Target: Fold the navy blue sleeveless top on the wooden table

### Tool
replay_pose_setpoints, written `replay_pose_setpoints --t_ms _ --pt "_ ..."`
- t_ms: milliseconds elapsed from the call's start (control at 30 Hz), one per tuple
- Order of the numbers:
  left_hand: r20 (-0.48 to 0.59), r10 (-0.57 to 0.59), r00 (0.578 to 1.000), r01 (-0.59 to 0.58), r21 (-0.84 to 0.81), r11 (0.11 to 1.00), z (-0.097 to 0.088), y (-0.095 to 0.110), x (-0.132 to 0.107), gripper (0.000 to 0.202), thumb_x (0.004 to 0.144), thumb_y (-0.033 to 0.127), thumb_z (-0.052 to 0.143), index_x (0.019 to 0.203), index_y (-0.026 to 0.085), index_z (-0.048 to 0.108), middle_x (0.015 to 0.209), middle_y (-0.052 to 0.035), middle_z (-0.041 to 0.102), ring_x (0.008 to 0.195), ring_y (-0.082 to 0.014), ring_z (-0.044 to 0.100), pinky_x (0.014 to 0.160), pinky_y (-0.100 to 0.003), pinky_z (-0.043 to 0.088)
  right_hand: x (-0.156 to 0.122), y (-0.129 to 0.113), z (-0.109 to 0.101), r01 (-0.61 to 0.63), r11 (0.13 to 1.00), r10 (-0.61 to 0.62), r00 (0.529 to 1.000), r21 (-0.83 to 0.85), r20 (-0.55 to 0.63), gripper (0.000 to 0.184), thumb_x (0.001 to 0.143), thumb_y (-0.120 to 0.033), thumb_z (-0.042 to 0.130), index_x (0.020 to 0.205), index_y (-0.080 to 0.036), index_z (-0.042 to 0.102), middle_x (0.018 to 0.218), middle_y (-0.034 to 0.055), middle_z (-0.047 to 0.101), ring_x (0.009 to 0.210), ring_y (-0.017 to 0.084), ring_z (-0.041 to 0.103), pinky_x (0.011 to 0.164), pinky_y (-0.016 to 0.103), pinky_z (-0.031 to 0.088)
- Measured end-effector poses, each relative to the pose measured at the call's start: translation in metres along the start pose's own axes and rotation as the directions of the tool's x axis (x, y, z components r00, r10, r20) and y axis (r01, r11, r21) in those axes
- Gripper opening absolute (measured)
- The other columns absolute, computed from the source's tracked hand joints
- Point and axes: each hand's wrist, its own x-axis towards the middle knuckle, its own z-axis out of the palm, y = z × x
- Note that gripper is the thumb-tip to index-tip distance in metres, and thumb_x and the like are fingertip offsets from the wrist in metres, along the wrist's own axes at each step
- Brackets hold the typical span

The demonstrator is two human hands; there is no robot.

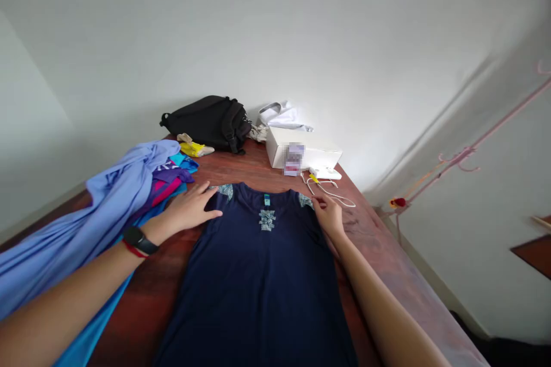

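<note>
Pale walls (267,28) close in the room around a reddish-brown wooden tabletop (142,315), and in our one view, from the head camera, we look down at a navy short-sleeved top (262,281) spread across it, front up, neckline away from us. Taking the navy top as our landmark, we see a heap of clothes (120,175) to its left, a black backpack (202,120) beyond it to the left, and a white box (314,146) beyond it to the right, with a white cable (344,200) just past its right shoulder.

We judge that the step in hand is laying the garment flat and squaring its shoulders. Our left hand (193,208) is loose, fingers spread and thumb out, over the top's left sleeve, clasping nothing. Our right hand (329,217) has its fingers bent together at the patterned trim (305,199) of the right shoulder; it looks like a pinch, but we cannot tell whether cloth is caught. The top therefore lies between our hands, its body stretching back toward us. As we see it, the next move calls for a light, even touch at both sleeves, keeping the neckline straight.
</note>
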Motion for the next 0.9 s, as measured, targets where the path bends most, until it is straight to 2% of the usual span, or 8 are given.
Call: replay_pose_setpoints --t_ms 133,267,367,467,567,700,800,900 --pt "0.074 0.05 0.996 -0.033 -0.215 0.976 -0.003 -0.035 0.003 0.078 0.079 0.059 0.07 0.146 0.022 0.054 0.15 -0.0143 0.053 0.137 -0.0363 0.052 0.111 -0.045 0.042 0.0 -0.002 -0.003 0.004 1.0 -0.004 1.0 -0.002 0.013 0.036 0.087 -0.046 0.055 0.095 -0.017 0.075 0.09 0.0102 0.077 0.079 0.025 0.071 0.076 0.036 0.055" --pt "0.002 0.139 0.99 -0.13 -0.356 0.925 -0.006 -0.04 0.003 0.071 0.075 0.047 0.076 0.14 0.027 0.058 0.145 -0.0084 0.06 0.134 -0.0324 0.056 0.111 -0.04 0.044 0.004 -0.025 -0.005 0.002 1.0 -0.002 0.999 -0.002 0.043 0.033 0.087 -0.045 0.058 0.096 -0.017 0.075 0.092 0.0096 0.077 0.079 0.026 0.072 0.075 0.036 0.055" --pt "-0.068 0.166 0.984 -0.179 -0.332 0.926 -0.006 -0.036 0.002 0.066 0.077 0.038 0.074 0.139 0.025 0.058 0.146 -0.009 0.059 0.136 -0.0314 0.053 0.114 -0.041 0.041 -0.001 -0.064 0.002 0.049 0.998 -0.057 0.982 0.05 0.178 0.03 0.089 -0.042 0.058 0.095 -0.018 0.075 0.091 0.0083 0.077 0.082 0.025 0.072 0.075 0.034 0.054" --pt "-0.084 0.19 0.978 -0.206 -0.289 0.935 0.001 -0.035 0.004 0.057 0.087 0.036 0.063 0.141 0.022 0.056 0.145 -0.0098 0.059 0.135 -0.03 0.054 0.113 -0.041 0.041 -0.024 -0.116 0.017 0.141 0.983 -0.177 0.903 0.12 0.392 0.026 0.093 -0.037 0.057 0.094 -0.019 0.075 0.087 0.0055 0.077 0.079 0.022 0.07 0.074 0.031 0.052" --pt "-0.148 0.198 0.969 -0.233 -0.28 0.931 0.012 -0.037 0.009 0.053 0.092 0.035 0.055 0.142 0.019 0.055 0.147 -0.011 0.057 0.138 -0.0285 0.05 0.117 -0.042 0.036 -0.059 -0.165 0.035 0.231 0.959 -0.283 0.786 0.163 0.549 0.02 0.094 -0.03 0.058 0.098 -0.022 0.076 0.093 0.0035 0.077 0.081 0.019 0.069 0.072 0.027 0.05" --pt "-0.186 0.212 0.959 -0.266 -0.344 0.901 0.024 -0.038 0.02 0.05 0.093 0.035 0.051 0.14 0.016 0.056 0.147 -0.0113 0.057 0.138 -0.0265 0.05 0.118 -0.042 0.035 -0.097 -0.209 0.057 0.287 0.937 -0.346 0.69 0.199 0.636 0.017 0.093 -0.025 0.061 0.101 -0.023 0.076 0.092 0.0023 0.076 0.08 0.017 0.069 0.074 0.025 0.049" --pt "-0.206 0.238 0.949 -0.3 -0.369 0.88 0.028 -0.036 0.027 0.047 0.091 0.033 0.052 0.134 0.016 0.061 0.139 -0.0117 0.063 0.132 -0.0273 0.056 0.116 -0.042 0.039 -0.104 -0.224 0.074 0.284 0.939 -0.343 0.71 0.196 0.615 0.016 0.093 -0.024 0.062 0.101 -0.023 0.076 0.092 0.0018 0.076 0.08 0.017 0.069 0.075 0.025 0.049" --pt "-0.248 0.227 0.942 -0.312 -0.392 0.866 0.028 -0.032 0.032 0.04 0.089 0.028 0.054 0.125 0.016 0.067 0.131 -0.0119 0.068 0.126 -0.028 0.059 0.114 -0.043 0.041 -0.096 -0.225 0.095 0.215 0.959 -0.281 0.772 0.182 0.57 0.014 0.091 -0.024 0.064 0.1 -0.022 0.074 0.088 0.0016 0.075 0.078 0.017 0.068 0.075 0.026 0.05"
